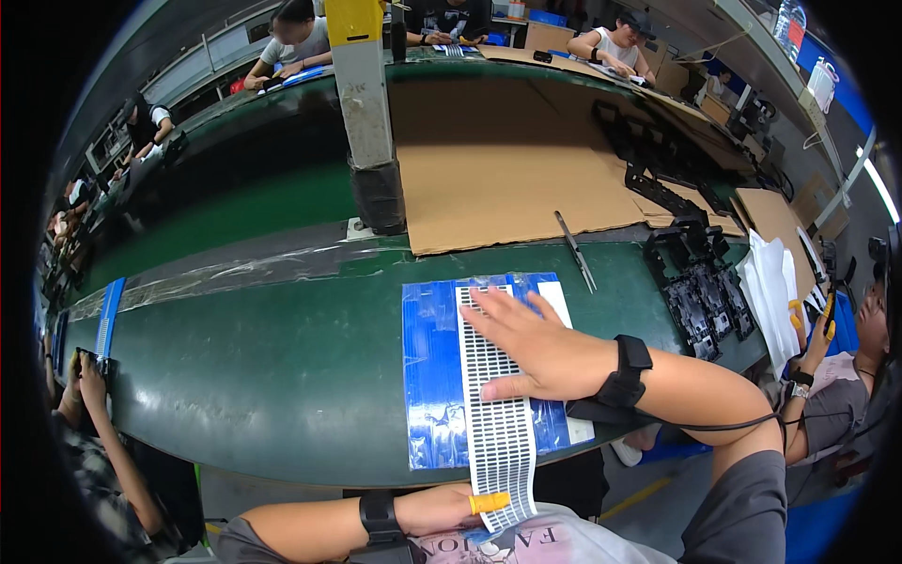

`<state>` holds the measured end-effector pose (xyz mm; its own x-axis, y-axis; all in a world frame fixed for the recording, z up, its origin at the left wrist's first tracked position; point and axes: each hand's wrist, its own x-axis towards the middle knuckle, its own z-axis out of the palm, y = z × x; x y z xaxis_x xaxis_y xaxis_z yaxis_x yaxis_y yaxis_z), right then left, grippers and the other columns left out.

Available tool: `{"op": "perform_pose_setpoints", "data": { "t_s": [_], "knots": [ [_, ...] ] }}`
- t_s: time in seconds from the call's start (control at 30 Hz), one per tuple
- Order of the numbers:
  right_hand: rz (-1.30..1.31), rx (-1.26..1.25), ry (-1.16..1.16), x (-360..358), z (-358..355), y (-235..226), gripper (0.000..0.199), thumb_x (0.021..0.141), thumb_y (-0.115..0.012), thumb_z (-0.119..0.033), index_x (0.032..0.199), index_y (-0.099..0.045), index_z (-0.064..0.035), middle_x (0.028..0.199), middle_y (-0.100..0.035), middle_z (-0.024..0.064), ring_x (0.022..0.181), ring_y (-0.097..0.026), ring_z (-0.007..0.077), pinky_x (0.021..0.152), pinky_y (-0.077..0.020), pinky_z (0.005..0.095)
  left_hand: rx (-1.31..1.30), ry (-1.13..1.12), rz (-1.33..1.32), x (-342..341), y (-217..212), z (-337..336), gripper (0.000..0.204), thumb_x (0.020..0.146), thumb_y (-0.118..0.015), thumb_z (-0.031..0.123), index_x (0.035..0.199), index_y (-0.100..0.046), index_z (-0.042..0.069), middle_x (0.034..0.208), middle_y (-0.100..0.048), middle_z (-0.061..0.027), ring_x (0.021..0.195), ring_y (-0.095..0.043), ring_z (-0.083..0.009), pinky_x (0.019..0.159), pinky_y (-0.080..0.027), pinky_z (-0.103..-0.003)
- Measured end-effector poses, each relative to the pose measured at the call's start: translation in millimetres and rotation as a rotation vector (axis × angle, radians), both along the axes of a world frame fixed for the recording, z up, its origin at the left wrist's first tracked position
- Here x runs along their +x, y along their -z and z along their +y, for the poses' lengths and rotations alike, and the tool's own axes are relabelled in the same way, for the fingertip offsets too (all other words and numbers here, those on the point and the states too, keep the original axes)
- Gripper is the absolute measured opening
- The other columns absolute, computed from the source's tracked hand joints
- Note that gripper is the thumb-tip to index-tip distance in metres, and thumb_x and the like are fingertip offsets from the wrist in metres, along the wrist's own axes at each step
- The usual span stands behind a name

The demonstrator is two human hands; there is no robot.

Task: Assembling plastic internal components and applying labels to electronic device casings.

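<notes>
A long white sheet (500, 442) with rows of small black rectangles lies over a blue board (432, 376) wrapped in clear film. Its lower end hangs past the table's near edge and curves toward me. My left hand (434, 510), with a yellow finger cot on one finger, pinches that lower end. Lying over the sheet's upper part, my right hand (540, 355) has its fingers stretched out and spread, holding nothing. A white strip (556, 305) shows along the board's right side, partly hidden by my right hand and forearm.
Tweezers (575, 252) lie beyond the board on the green table (254, 367). Black plastic frames (700, 287) pile up at the right, beside white sheeting (769, 282). Brown cardboard (507, 169) and a post (365, 122) stand farther back. Co-workers sit around the table.
</notes>
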<state>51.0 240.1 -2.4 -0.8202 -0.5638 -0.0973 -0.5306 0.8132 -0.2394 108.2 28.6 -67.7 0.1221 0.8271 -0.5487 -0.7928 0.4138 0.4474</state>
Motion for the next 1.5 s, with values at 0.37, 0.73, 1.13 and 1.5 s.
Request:
{"op": "perform_pose_setpoints", "data": {
  "t_s": [0.37, 0.73, 1.13, 1.5],
  "knots": [
    [0.101, -0.160, 0.096, -10, -1, 9, 0.068, 0.079, -0.044, -0.049, 0.126, -0.026, -0.0029, 0.134, -0.019, 0.0167, 0.126, -0.011, 0.0294, 0.098, -0.0066, 0.0507, 0.109, 0.097, 1.321, -20, 22, -6, 0.037, 0.078, -0.056, 0.024, 0.109, -0.049, 0.006, 0.106, -0.052, -0.0088, 0.095, -0.049, -0.0203, 0.083, -0.039, -0.033],
    [0.345, -0.559, 0.574, 10, 46, -37, 0.024, 0.068, -0.062, -0.019, 0.080, -0.058, 0.0029, 0.077, -0.059, 0.0157, 0.073, -0.056, 0.0298, 0.066, -0.0441, 0.0333, 1.201, 0.106, 0.595, -8, -120, -73, 0.027, 0.079, -0.054, 0.014, 0.094, -0.053, -0.008, 0.099, -0.050, -0.0293, 0.086, -0.051, -0.0404, 0.073, -0.042, -0.045],
    [0.248, -0.164, 0.880, -41, 91, 8, 0.011, 0.065, -0.049, 0.000, 0.071, -0.057, 0.0058, 0.080, -0.057, 0.0233, 0.079, -0.055, 0.0356, 0.070, -0.0451, 0.0400, 0.433, 0.686, -0.082, -6, -174, -7, 0.015, 0.080, -0.053, 0.014, 0.076, -0.061, 0.002, 0.095, -0.058, -0.0088, 0.081, -0.055, -0.0296, 0.058, -0.045, -0.032],
    [0.550, -0.885, 0.811, 60, 116, -39, 0.010, 0.069, -0.056, -0.003, 0.076, -0.052, 0.0018, 0.062, -0.054, 0.0141, 0.055, -0.054, 0.0261, 0.052, -0.0413, 0.0308, 0.893, 0.534, 0.870, -77, -159, 87, 0.027, 0.081, -0.052, 0.021, 0.087, -0.057, -0.005, 0.094, -0.055, -0.0218, 0.088, -0.054, -0.0337, 0.076, -0.042, -0.041]
  ]
}}
